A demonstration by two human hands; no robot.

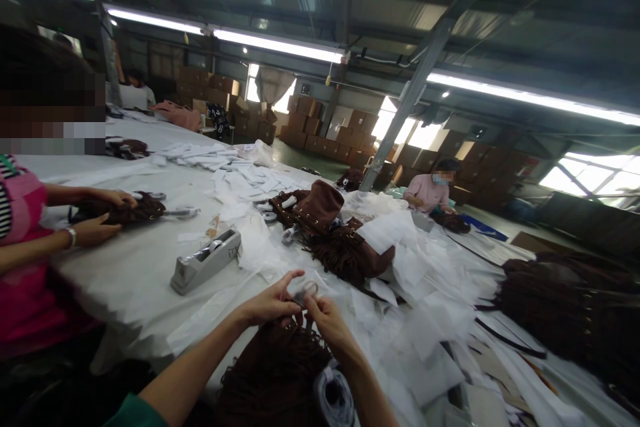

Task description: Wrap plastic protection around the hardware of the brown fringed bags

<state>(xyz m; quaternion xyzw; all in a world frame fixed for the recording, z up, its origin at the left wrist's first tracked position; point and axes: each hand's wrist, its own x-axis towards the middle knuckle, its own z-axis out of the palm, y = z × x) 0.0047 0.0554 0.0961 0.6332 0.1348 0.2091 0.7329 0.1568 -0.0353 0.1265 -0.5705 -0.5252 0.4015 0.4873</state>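
Note:
My left hand (273,301) and my right hand (327,319) meet above a dark brown fringed bag (273,373) that lies in front of me at the table's near edge. Both pinch a small metal ring (309,290) between fingertips; the ring seems wrapped in clear film. A white stuffing wad (334,397) shows by my right forearm. A grey tape dispenser (205,260) sits on the white table cover to the left of my hands.
A person in pink at the left handles another brown fringed bag (123,208). More brown bags (335,237) and loose white paper sheets (420,307) lie across the table. A dark bag pile (570,310) is at right. Another person (433,190) works farther off; cardboard boxes (320,123) behind.

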